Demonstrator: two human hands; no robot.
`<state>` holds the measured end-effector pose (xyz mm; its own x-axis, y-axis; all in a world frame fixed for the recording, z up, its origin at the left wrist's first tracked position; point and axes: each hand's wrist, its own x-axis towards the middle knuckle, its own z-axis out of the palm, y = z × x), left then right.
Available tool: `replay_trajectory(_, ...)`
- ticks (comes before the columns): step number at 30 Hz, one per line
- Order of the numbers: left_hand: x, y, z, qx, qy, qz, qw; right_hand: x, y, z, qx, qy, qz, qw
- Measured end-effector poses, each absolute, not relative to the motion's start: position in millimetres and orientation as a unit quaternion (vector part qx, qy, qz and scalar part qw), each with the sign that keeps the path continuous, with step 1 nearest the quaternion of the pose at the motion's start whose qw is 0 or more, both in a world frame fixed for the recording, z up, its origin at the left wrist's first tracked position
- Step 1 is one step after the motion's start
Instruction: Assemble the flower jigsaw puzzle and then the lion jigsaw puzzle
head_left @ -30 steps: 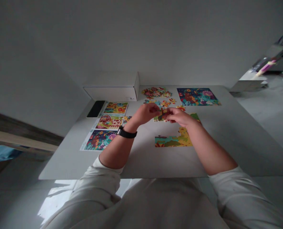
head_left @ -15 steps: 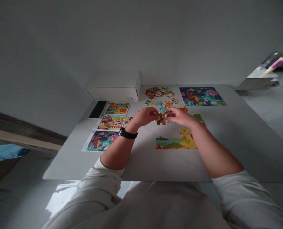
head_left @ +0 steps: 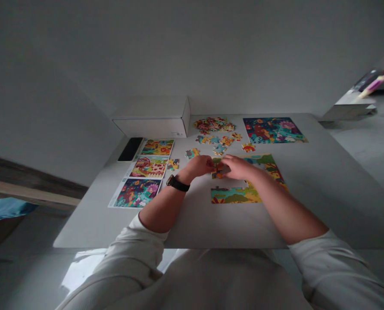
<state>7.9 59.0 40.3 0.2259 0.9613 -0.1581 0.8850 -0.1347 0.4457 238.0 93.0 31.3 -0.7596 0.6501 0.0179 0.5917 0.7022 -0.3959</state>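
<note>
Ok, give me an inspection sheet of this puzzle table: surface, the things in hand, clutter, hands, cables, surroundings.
Surface: grey table, dimly lit.
Job's things: small cluster of puzzle pieces held between both hands, at the left edge of a partly built puzzle.
Clutter: loose pieces in a pile, finished puzzle, three picture cards, white box, black phone.
Hands: left hand and right hand pinch the cluster; black watch on the left wrist.
Cables: nothing seen.
Surroundings: plain wall, blurred shelf far right.

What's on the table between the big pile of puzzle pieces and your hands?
Head view: a few loose puzzle pieces lie scattered between the pile and the left hand and right hand.
</note>
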Motion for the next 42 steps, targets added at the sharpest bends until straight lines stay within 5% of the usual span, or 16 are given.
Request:
replay_trajectory(11, 0.6, 56.4, 41.9, 0.815, 0.563, 0.082, 0.113, 230.8, 82.4, 38.7, -0.345, -0.925, 0.152, 0.047)
replay_trajectory(29, -4.3, 57.1, 32.7, 0.863, 0.492, 0.075, 0.09, 227.8, 75.9, 38.8, -0.368, -0.918, 0.147, 0.038)
replay_trajectory(37, -79.0, 67.6, 76.7, 0.758, 0.612, 0.148, 0.168, 238.1, 91.5, 34.3, -0.344, -0.912, 0.182, 0.127)
replay_trajectory(42, -131.5, 61.3, 94.7, 0.669, 0.729, 0.121, 0.074, 251.4, 99.9, 51.1, -0.386, -0.888, 0.186, 0.168)
